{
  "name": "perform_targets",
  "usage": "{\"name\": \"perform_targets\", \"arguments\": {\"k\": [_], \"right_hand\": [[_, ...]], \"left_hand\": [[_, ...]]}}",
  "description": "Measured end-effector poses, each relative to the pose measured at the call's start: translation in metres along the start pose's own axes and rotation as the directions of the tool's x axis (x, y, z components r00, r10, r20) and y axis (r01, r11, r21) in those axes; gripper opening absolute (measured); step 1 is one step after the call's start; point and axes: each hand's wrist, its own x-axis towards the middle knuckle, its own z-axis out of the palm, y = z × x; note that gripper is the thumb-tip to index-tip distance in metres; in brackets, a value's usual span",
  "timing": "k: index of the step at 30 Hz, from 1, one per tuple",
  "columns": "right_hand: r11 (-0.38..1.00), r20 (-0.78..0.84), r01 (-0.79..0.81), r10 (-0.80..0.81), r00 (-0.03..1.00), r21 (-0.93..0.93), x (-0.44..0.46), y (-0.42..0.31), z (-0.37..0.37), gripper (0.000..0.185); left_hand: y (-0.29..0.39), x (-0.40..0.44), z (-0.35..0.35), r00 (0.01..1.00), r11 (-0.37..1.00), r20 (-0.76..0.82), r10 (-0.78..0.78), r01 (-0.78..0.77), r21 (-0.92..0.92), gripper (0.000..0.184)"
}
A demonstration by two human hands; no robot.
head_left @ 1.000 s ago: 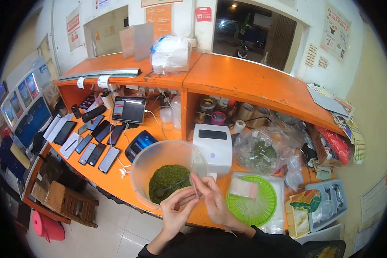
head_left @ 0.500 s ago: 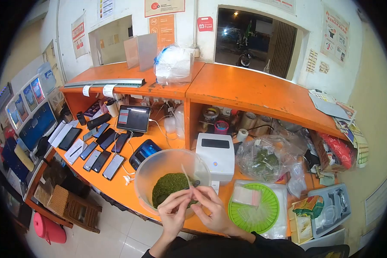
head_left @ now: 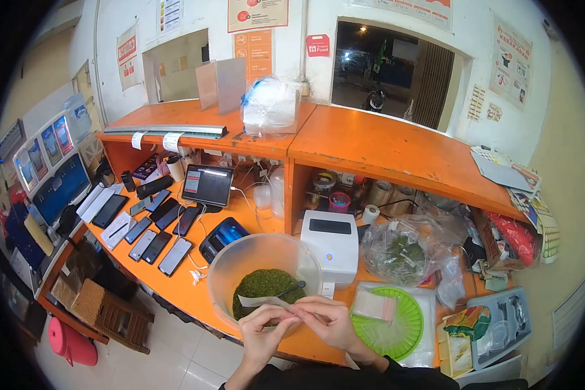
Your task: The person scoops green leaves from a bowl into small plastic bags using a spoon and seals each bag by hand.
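I am pinching what looks like a small clear plastic bag between the closed fingertips of both hands, my left hand and right hand meeting just over the near rim of the translucent plastic tub. The bag has just swung over: its free end is pointing left, lying nearly level above the chopped green herbs. It is looking flat and unfilled, so I judge that I am working at its edge by feel, with nothing scooped into it yet. Half a second ago it was standing upright from my fingers; now more of the dark spoon handle is showing. The stacked clear bags are resting on the lime-green round tray to my right, just as they were.
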Motion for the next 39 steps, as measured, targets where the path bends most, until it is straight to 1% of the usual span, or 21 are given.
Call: {"name": "perform_targets", "arguments": {"k": [2, 4, 5, 8, 10, 11, 13, 16, 17, 19, 20, 23, 24, 27, 29, 32, 34, 35, 37, 38, 39], "right_hand": [[1.0, -0.031, -0.02, 0.021, 0.999, 0.014, 0.0, 0.001, 0.001, 0.013], [0.995, -0.106, -0.03, 0.019, 0.994, -0.098, -0.003, -0.008, 0.007, 0.01], [0.988, -0.144, -0.038, 0.015, 0.99, -0.153, -0.004, -0.011, 0.011, 0.008], [0.946, -0.361, 0.192, -0.279, 0.89, -0.26, 0.0, 0.02, 0.021, 0.01], [0.892, -0.232, 0.23, -0.336, 0.913, -0.389, 0.004, 0.012, 0.016, 0.015], [0.858, -0.163, 0.252, -0.356, 0.92, -0.446, 0.006, 0.009, 0.015, 0.018], [0.846, -0.103, 0.252, -0.336, 0.936, -0.469, 0.011, 0.01, 0.02, 0.023], [0.836, -0.012, 0.228, -0.27, 0.963, -0.499, 0.016, 0.013, 0.022, 0.034], [0.833, 0.016, 0.217, -0.243, 0.97, -0.508, 0.018, 0.013, 0.022, 0.038], [0.891, 0.061, 0.19, -0.181, 0.982, -0.412, 0.023, 0.01, 0.017, 0.038], [0.916, 0.086, 0.173, -0.152, 0.985, -0.363, 0.026, 0.008, 0.013, 0.038], [0.942, 0.2, 0.143, -0.083, 0.976, -0.303, 0.035, -0.003, 0.004, 0.032], [0.944, 0.232, 0.172, -0.106, 0.967, -0.283, 0.037, -0.003, 0.005, 0.03], [0.946, 0.328, 0.223, -0.139, 0.934, -0.235, 0.044, -0.006, 0.009, 0.023], [0.95, 0.391, 0.217, -0.116, 0.913, -0.226, 0.052, -0.012, 0.012, 0.02], [0.927, 0.476, 0.322, -0.199, 0.857, -0.191, 0.065, -0.006, 0.022, 0.023], [0.931, 0.509, 0.348, -0.249, 0.824, -0.109, 0.079, -0.008, 0.028, 0.017], [0.933, 0.524, 0.355, -0.272, 0.807, -0.063, 0.087, -0.008, 0.033, 0.014], [0.97, 0.426, 0.242, -0.227, 0.876, 0.021, 0.109, -0.004, 0.04, 0.008], [0.966, 0.378, 0.257, -0.242, 0.893, 0.013, 0.123, 0.001, 0.044, 0.009], [0.971, 0.395, 0.24, -0.212, 0.894, -0.023, 0.135, 0.01, 0.049, 0.007]], "left_hand": [[0.0, 0.0, 0.0, 1.0, 1.0, 0.013, -0.013, 0.013, -0.018, 0.006], [-0.001, 0.0, 0.004, 0.998, 0.996, -0.004, -0.057, 0.057, -0.075, 0.005], [-0.002, -0.001, 0.006, 0.999, 1.0, -0.053, -0.008, 0.007, -0.019, 0.007], [-0.005, -0.003, 0.011, 0.977, 0.985, -0.177, 0.12, -0.095, 0.142, 0.01], [-0.006, 0.0, 0.009, 0.952, 0.966, -0.25, 0.175, -0.117, 0.231, 0.011], [-0.005, 0.001, 0.008, 0.947, 0.951, -0.241, 0.214, -0.146, 0.271, 0.012], [-0.003, 0.003, 0.005, 0.932, 0.913, -0.214, 0.294, -0.208, 0.35, 0.013], [0.0, 0.007, 0.006, 0.881, 0.787, -0.03, 0.471, -0.405, 0.465, 0.016], [0.0, 0.007, 0.005, 0.886, 0.792, -0.008, 0.464, -0.411, 0.451, 0.017], [-0.001, 0.008, 0.0, 0.891, 0.802, 0.035, 0.452, -0.423, 0.421, 0.018], [0.0, 0.007, -0.009, 0.914, 0.824, 0.085, 0.397, -0.396, 0.407, 0.029], [0.034, 0.02, -0.024, 0.889, 0.622, 0.267, 0.373, -0.453, 0.639, 0.049], [0.026, 0.018, -0.03, 0.894, 0.633, 0.333, 0.299, -0.447, 0.632, 0.064], [0.014, 0.018, -0.036, 0.884, 0.603, 0.357, 0.302, -0.467, 0.647, 0.061], [0.018, 0.018, -0.042, 0.9, 0.625, 0.305, 0.312, -0.436, 0.648, 0.06], [0.021, 0.018, -0.051, 0.933, 0.679, 0.209, 0.294, -0.358, 0.641, 0.058], [0.016, 0.015, -0.062, 0.947, 0.712, 0.137, 0.29, -0.309, 0.631, 0.057], [0.016, 0.013, -0.069, 0.953, 0.721, 0.062, 0.298, -0.267, 0.64, 0.057], [0.016, 0.008, -0.086, 0.946, 0.734, -0.091, 0.312, -0.179, 0.655, 0.056], [0.017, 0.003, -0.096, 0.941, 0.743, -0.158, 0.3, -0.126, 0.658, 0.06], [0.014, -0.004, -0.104, 0.923, 0.824, -0.266, 0.279, -0.088, 0.56, 0.062]]}}
